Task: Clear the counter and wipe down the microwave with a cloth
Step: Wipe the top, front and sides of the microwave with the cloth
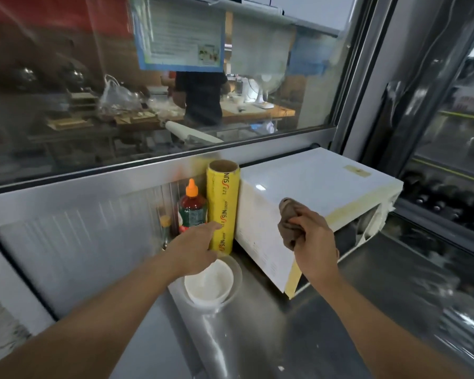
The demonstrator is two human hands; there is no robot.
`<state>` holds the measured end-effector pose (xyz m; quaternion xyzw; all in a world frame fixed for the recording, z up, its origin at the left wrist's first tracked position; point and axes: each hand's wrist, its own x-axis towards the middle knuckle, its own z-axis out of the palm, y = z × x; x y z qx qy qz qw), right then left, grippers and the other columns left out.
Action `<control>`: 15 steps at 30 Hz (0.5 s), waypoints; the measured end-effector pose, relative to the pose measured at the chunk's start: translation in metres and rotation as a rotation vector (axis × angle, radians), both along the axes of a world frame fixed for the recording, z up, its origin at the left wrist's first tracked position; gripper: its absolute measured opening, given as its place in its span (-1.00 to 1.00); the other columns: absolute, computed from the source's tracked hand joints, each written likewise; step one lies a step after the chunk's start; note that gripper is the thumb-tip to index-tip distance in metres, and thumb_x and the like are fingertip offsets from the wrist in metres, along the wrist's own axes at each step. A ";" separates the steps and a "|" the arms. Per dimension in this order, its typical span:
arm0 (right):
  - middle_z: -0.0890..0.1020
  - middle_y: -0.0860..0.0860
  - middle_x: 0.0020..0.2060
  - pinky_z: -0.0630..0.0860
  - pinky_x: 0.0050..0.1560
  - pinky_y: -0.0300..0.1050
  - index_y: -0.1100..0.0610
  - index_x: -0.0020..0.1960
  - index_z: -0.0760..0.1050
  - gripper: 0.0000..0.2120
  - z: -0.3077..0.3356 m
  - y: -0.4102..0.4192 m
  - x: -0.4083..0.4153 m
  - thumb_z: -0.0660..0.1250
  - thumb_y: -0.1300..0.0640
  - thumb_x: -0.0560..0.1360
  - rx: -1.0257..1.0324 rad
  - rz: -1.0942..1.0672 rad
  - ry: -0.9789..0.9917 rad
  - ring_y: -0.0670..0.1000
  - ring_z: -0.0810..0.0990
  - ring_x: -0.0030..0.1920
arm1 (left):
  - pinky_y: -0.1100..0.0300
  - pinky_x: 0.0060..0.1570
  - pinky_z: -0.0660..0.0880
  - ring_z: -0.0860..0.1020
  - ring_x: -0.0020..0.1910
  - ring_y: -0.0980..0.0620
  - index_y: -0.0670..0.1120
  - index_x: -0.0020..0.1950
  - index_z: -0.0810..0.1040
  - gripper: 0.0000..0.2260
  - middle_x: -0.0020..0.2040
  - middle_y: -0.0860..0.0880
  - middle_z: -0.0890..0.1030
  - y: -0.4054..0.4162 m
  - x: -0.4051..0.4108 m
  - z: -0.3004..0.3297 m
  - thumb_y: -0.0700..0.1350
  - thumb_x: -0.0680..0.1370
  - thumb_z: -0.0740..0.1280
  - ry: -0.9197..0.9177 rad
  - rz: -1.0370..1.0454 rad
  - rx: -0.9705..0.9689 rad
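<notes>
Right hand presses brown cloth against microwave.

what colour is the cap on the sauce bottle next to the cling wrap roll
Orange, on the red sauce bottle left of the yellow cling wrap roll; head view.

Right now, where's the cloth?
In the head view, the cloth is bunched in the right hand, against the microwave at its front top edge, right of the yellow wrap roll.
</notes>
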<state>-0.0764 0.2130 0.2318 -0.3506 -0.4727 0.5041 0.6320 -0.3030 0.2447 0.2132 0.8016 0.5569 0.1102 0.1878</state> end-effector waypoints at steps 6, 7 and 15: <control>0.25 0.10 -0.32 -0.01 -0.36 -0.03 0.19 -0.32 0.33 -0.73 -0.008 0.014 -0.019 0.00 0.46 0.41 -0.054 -0.152 -0.001 0.04 0.11 -0.40 | 0.04 0.34 0.35 0.29 0.41 -0.02 0.06 0.49 0.16 -0.42 0.46 0.00 0.30 0.037 -0.012 -0.003 -0.01 0.53 0.32 0.061 -0.105 0.092; 0.29 0.09 -0.31 0.00 -0.36 -0.03 0.23 -0.31 0.30 -0.76 -0.011 0.017 -0.024 0.00 0.47 0.41 -0.064 -0.178 0.000 0.04 0.12 -0.40 | 0.05 0.34 0.34 0.30 0.41 -0.02 0.05 0.49 0.16 -0.43 0.45 -0.01 0.32 0.043 -0.016 -0.004 -0.01 0.53 0.32 0.069 -0.138 0.108; 0.36 0.11 -0.24 0.18 -0.46 -0.21 0.27 -0.21 0.27 -0.86 -0.036 0.018 -0.049 0.01 0.44 0.43 -0.031 -0.481 -0.125 0.03 0.21 -0.40 | 0.12 0.36 0.22 0.26 0.40 0.01 0.00 0.48 0.21 -0.45 0.44 -0.01 0.33 0.095 -0.047 -0.008 -0.04 0.52 0.30 0.091 -0.428 0.302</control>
